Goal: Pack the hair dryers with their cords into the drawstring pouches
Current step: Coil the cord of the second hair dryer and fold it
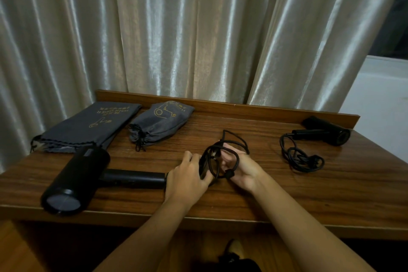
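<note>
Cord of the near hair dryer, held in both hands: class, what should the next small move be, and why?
Probably finish the coil and secure it. The cord is looped around the right hand while the left hand holds the bundle beside the near hair dryer. A loose end sticks up, and the flat pouch lies unfilled.

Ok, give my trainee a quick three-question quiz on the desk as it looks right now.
1. True or false: the near hair dryer already sits inside a pouch.
2. What do the left hand and right hand hold between them? A) a pouch B) the coiled cord C) the curtain
3. How many hair dryers lie unpacked on the table?

Key: 1 false; 2 B; 3 two, counting the far hair dryer.
</note>
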Demonstrator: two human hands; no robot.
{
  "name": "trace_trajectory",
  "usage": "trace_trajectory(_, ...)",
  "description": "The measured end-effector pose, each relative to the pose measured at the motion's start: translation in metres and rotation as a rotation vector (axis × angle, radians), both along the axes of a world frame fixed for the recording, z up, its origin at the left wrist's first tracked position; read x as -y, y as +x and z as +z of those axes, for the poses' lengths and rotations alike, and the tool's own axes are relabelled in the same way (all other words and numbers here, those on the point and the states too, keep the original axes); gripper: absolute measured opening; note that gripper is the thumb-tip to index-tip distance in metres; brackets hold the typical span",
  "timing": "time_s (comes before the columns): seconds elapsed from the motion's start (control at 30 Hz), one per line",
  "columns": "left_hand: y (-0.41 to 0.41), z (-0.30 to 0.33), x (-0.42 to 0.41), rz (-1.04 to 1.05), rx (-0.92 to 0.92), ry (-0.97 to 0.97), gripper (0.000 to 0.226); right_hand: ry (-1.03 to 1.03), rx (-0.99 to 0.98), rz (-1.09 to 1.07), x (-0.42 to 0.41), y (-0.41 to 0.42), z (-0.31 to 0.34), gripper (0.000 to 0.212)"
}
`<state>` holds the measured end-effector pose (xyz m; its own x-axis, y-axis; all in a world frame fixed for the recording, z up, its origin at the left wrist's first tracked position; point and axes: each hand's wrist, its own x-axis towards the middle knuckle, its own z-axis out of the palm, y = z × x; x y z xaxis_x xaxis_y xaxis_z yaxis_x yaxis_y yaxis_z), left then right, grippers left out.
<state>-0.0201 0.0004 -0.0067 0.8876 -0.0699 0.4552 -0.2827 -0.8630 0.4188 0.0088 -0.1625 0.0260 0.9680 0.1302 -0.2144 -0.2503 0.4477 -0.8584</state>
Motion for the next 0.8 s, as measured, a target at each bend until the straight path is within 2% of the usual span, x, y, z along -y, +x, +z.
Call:
trace_trajectory(0.07, 0.001, -0.001, 0.0, 0.022, -0.001, 0.016, 0.032, -0.088, 0.042, 0.037, -0.001, -0.001, 0.0, 0.052)
trace_trajectory(0.13, 0.002, -0.002, 0.0, 0.035, -0.009, 0.028, 0.026, -0.179, 0.064, -0.002, 0.0, -0.001, -0.001, 0.054)
trace_trajectory(0.27, 0.002, -0.001, 0.002, 0.052, -0.022, 0.013, 0.022, -0.308, 0.125, 0.02, 0.003, -0.004, -0.004, 0.047)
trace_trajectory(0.4, 0.001, 0.0, 0.0, 0.095, -0.045, -0.025, 0.015, -0.606, 0.29, 0.09, 0.003, -0.009, -0.008, 0.025)
trace_trajectory(0.5, 0.001, 0.001, 0.001, 0.113, -0.054, -0.06, 0.014, -0.705, 0.385, 0.131, 0.001, -0.01, -0.004, 0.015)
trace_trajectory(0.63, 0.0, 0.003, 0.0, 0.106, -0.041, -0.181, 0.007, -0.849, 0.419, 0.191, -0.008, -0.011, 0.005, 0.016)
trace_trajectory(0.7, 0.0, 0.004, 0.0, 0.099, -0.033, -0.243, 0.006, -0.877, 0.427, 0.217, -0.012, -0.012, 0.008, 0.018)
trace_trajectory(0.8, 0.0, 0.006, -0.001, 0.112, -0.03, -0.302, 0.004, -0.76, 0.326, 0.291, -0.014, -0.013, 0.01, 0.033)
